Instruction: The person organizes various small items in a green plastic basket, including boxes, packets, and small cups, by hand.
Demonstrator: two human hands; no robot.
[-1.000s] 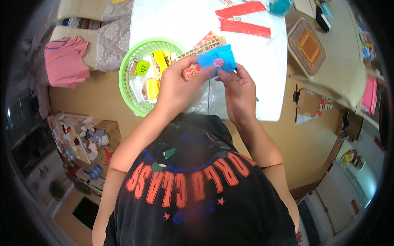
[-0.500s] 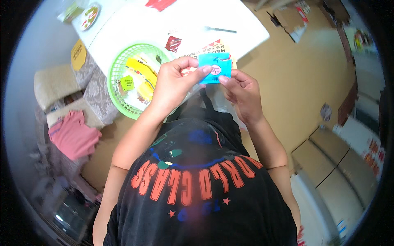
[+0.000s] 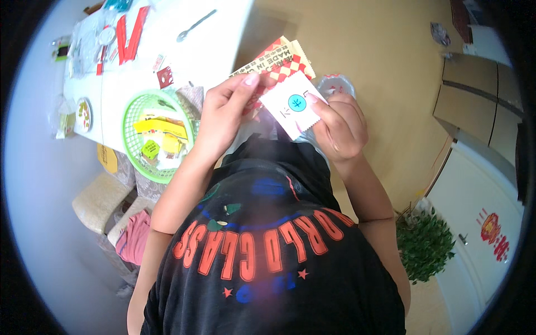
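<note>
A: What sits at nine o'clock?

B: A green basket (image 3: 134,114) of small yellow and green packets on the white table (image 3: 218,39), with red strips (image 3: 129,36) at eleven.

A: And the hands?

B: The left hand (image 3: 223,120) is curled, thumb and fingers pinching a red-checked sachet (image 3: 277,64) at twelve. The right hand (image 3: 338,125) pinches a white sachet (image 3: 293,105) with a blue round mark, just right of it and overlapping it.

A: How would they handle?

B: Light, thin, crinkly, probably slippery; best gripped at the serrated edges.
</note>
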